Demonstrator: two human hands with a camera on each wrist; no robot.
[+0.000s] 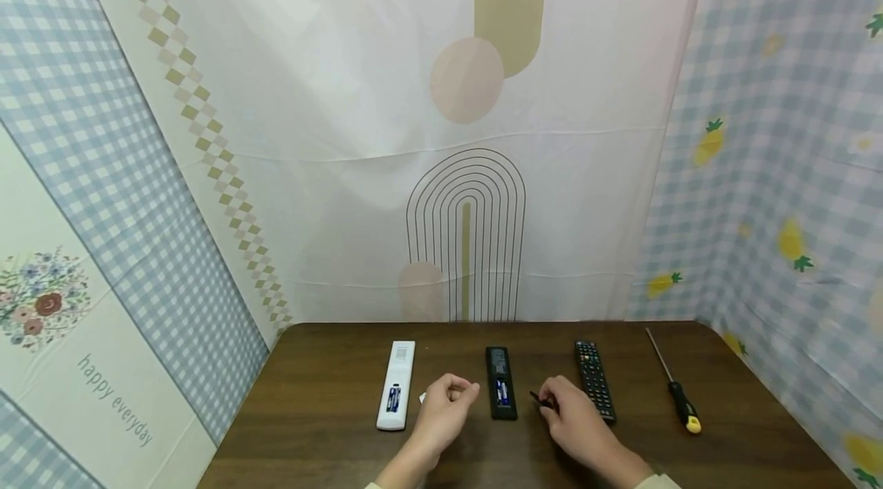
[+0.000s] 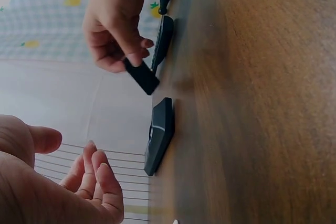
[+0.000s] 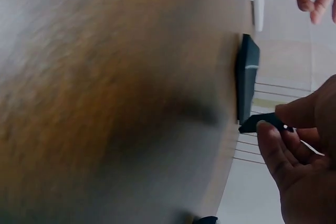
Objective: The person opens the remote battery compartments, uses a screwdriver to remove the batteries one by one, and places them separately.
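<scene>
The right hand is pinching a black cover, while the left hand is hovering unladen, fingers loosely curled. Between them, a black remote is lying on the table (batteries showing). A white remote is lying left of the left hand; a keypad remote and screwdriver are lying right of the right.

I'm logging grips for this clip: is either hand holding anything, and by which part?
The right hand pinches a small, flat black piece by one end, its other end sticking out free. The left hand holds nothing.
</scene>
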